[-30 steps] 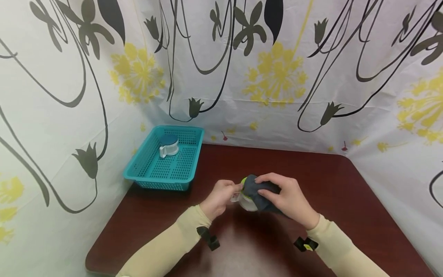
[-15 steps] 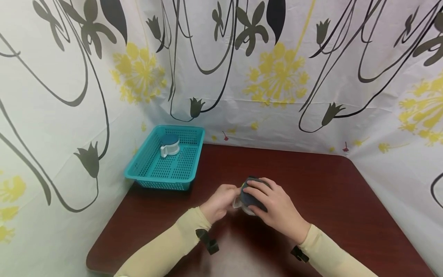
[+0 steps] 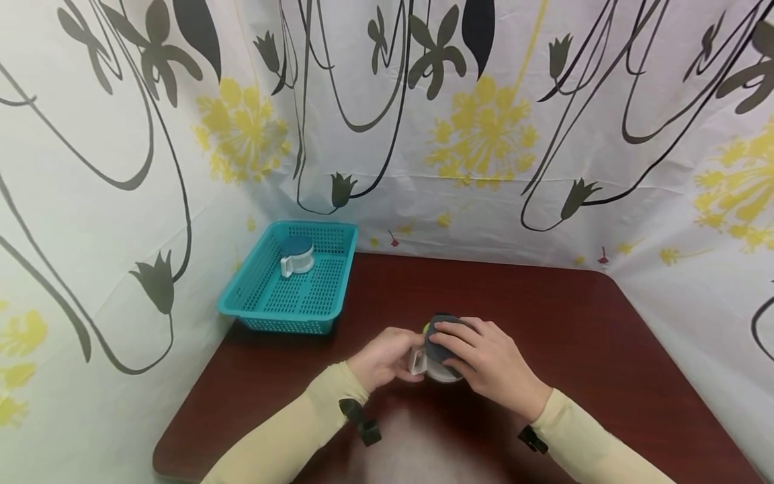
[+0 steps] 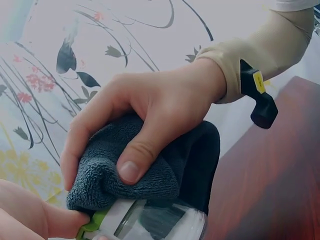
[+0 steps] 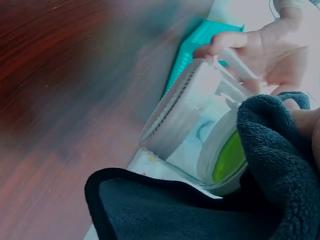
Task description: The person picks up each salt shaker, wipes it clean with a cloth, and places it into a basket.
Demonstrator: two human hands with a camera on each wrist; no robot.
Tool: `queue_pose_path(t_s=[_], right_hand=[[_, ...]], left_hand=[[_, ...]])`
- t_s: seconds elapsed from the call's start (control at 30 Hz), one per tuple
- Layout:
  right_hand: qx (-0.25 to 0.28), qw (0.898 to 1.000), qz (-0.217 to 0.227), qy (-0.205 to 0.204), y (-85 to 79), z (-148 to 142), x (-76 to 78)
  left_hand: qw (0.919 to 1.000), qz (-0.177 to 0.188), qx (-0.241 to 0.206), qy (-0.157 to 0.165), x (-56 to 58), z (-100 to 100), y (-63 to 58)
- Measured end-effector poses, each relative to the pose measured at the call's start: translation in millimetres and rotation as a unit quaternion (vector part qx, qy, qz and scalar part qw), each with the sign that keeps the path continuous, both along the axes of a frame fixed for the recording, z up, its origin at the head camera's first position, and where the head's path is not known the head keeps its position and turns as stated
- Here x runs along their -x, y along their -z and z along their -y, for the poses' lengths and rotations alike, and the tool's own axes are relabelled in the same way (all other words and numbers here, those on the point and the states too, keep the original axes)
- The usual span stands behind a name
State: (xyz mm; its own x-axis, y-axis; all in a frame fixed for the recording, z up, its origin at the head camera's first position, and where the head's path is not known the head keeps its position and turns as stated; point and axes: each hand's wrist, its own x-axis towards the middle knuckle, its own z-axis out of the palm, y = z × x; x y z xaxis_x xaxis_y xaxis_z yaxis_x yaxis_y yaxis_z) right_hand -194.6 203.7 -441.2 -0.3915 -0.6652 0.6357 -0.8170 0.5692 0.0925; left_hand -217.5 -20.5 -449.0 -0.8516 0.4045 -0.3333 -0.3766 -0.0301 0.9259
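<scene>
Over the middle of the table, a clear plastic jar (image 3: 444, 373) with a green lid and a light handle is held tilted between the hands. My left hand (image 3: 383, 357) grips it on the handle side, a digit at the edge of the green lid (image 4: 95, 222) in the left wrist view. A dark blue-grey cloth (image 3: 438, 339) is held in my right hand (image 3: 498, 366), bunched against the lid with the fingers spread over it. The cloth's loose end hangs beside the jar in the right wrist view, where the jar's ribbed base (image 5: 172, 102) faces the table.
At the back left of the table (image 3: 514, 296) stands a turquoise perforated basket (image 3: 347, 269). Inside it is another clear jar (image 3: 297, 259) with a blue lid and a white handle. A patterned curtain (image 3: 375, 154) hangs close behind the table and along both sides.
My right hand has shifted from the jar's right side to over the lid, pressing the cloth there. My left fingers have come lower round the handle side, and the jar has turned slightly.
</scene>
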Motion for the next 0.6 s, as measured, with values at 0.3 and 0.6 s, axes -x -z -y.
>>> queue_pose_path(t_s=[0.3,0.6], right_hand=[[-0.003,0.999,-0.038,-0.018,3.8,-16.7,7.9],[0.002,1.0,-0.006,0.025,6.7,-40.3,16.0]], left_hand=[[0.9995,-0.02,0.023,-0.008,-0.4,0.6,0.8],[0.9992,-0.033,0.018,-0.014,1.7,0.7,1.7]])
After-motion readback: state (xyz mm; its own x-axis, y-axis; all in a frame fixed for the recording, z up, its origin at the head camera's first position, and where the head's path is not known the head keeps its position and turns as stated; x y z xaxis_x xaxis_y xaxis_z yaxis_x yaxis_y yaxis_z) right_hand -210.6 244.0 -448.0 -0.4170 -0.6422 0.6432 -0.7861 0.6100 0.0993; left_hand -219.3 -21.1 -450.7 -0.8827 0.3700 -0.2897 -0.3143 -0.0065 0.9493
